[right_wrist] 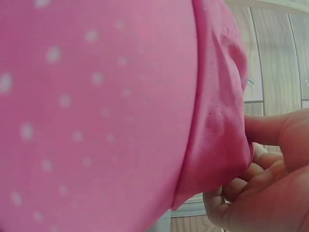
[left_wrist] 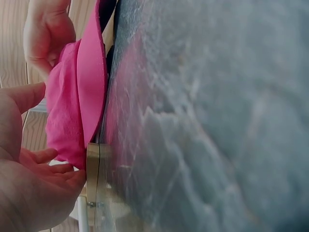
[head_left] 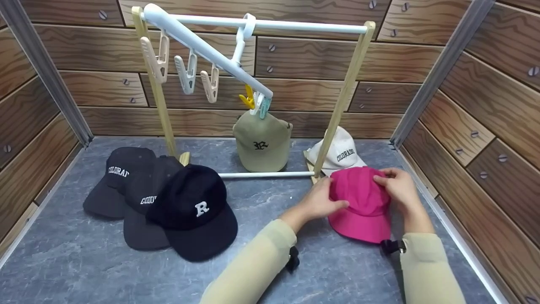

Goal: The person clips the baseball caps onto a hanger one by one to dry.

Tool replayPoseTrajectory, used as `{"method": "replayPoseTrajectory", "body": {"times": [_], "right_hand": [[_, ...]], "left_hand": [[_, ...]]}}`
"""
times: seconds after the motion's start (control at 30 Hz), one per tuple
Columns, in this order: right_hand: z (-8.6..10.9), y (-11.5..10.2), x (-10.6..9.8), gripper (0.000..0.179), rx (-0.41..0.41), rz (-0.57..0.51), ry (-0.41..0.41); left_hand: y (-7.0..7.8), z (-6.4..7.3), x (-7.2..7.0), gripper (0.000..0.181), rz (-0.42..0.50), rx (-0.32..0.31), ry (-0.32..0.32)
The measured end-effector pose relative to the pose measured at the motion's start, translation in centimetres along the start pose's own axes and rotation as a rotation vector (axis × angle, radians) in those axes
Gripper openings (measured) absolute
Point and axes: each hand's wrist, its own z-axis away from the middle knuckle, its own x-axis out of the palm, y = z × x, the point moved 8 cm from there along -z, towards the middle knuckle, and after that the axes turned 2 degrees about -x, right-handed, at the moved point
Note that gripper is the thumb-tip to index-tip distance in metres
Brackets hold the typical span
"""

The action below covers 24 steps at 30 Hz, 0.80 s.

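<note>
A pink cap (head_left: 360,202) sits at the right of the table with its brim toward me. My right hand (head_left: 398,185) pinches the back right side of its crown; in the right wrist view the thumb (right_wrist: 265,128) lies on the cloth and the fingers curl behind the edge. On the left side of the crown, my left hand (head_left: 318,200) touches the cap with thumb and fingers fairly straight and spread apart. In the left wrist view the pink brim (left_wrist: 91,72) stands close to the tabletop. Behind it, a white cap (head_left: 344,147) is partly hidden.
A wooden rack (head_left: 348,84) carries a tilted white hanger (head_left: 206,48) with several clothespins (head_left: 185,74). An olive cap (head_left: 262,141) hangs from clips at its low end. Dark caps (head_left: 196,211) overlap at the left of the table. Wood-patterned walls enclose three sides.
</note>
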Motion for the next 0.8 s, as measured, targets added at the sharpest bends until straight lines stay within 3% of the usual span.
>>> {"method": "replayPoseTrajectory", "body": {"times": [0.53, 0.8], "right_hand": [[0.5, -1.8, -0.6, 0.035, -0.036, -0.187, -0.016], [0.8, -2.1, -1.2, 0.031, -0.081, -0.242, -0.016]], "left_hand": [[0.2, -0.7, -0.5, 0.079, 0.119, 0.058, 0.053], [0.4, -0.9, -1.0, 0.084, 0.107, 0.012, 0.091]]}}
